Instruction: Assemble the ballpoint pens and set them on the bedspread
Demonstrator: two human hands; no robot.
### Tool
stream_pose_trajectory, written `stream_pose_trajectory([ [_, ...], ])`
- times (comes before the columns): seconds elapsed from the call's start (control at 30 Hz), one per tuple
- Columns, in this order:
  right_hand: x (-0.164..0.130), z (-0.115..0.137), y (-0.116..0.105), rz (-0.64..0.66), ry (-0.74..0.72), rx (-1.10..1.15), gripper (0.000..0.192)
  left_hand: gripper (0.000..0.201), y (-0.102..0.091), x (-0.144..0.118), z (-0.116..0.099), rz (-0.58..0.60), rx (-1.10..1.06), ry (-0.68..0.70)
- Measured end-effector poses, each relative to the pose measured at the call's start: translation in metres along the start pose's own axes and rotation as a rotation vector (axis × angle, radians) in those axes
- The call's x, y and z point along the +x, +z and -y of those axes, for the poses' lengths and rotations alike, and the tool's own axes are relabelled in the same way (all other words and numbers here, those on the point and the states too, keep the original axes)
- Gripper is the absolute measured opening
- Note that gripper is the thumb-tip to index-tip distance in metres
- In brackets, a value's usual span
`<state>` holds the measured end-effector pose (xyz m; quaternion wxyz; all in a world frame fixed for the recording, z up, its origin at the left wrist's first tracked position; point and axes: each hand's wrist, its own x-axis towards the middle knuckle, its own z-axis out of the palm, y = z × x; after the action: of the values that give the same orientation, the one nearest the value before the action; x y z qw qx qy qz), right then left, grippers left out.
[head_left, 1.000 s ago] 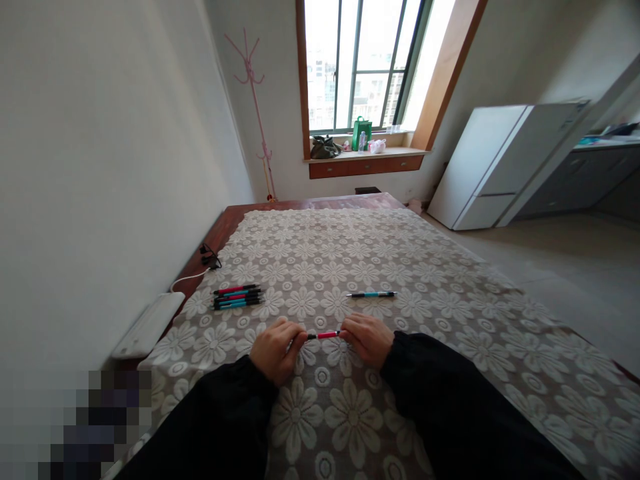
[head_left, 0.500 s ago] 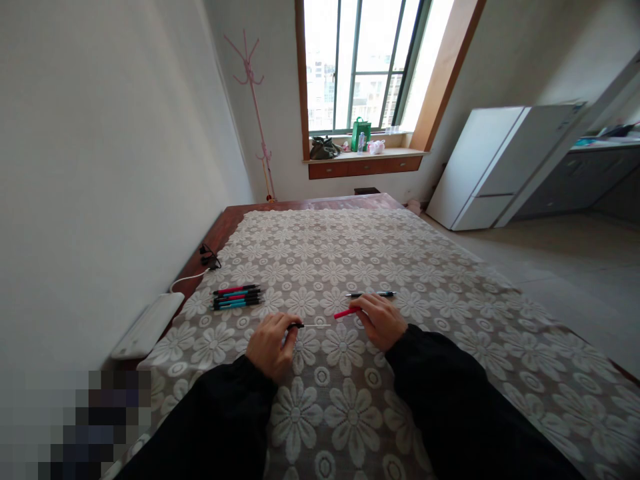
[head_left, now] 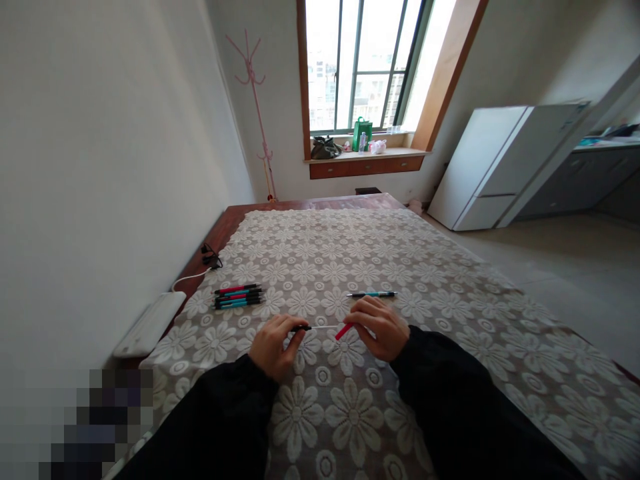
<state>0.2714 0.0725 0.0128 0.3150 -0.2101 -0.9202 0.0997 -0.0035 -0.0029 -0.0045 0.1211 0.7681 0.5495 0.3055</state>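
My left hand [head_left: 273, 343] pinches the black end of a thin white pen refill [head_left: 316, 327], which points right. My right hand [head_left: 383, 327] holds the red pen barrel [head_left: 343, 331], tilted, its open end at the refill's tip. Both hands hover just above the flower-patterned lace cloth [head_left: 350, 267] on the table. A teal and black pen [head_left: 373, 294] lies alone just beyond my right hand. A bundle of several red and teal pens [head_left: 238, 297] lies to the far left of my left hand.
A white power strip [head_left: 150, 323] and a black plug with cable [head_left: 210, 257] lie at the table's left edge by the wall. Beyond stand a pink coat rack [head_left: 255, 100], a window sill with bags [head_left: 360, 143] and a white fridge [head_left: 500, 163].
The red pen, whole a second ago, has been pulled apart. My right hand drew the barrel off to the right, and now brings it back down toward the refill's tip.
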Motion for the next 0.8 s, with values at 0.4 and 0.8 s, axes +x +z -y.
stream_pose_trajectory([
  [0.4, -0.007, -0.013, -0.001, 0.165, 0.186, -0.076, 0.021, 0.017, 0.000, 0.000, 0.001, -0.123, 0.035, -0.036],
  [0.8, -0.003, 0.003, 0.024, 0.073, 0.090, 0.024, 0.007, 0.014, -0.001, -0.001, 0.000, -0.030, -0.170, 0.088],
])
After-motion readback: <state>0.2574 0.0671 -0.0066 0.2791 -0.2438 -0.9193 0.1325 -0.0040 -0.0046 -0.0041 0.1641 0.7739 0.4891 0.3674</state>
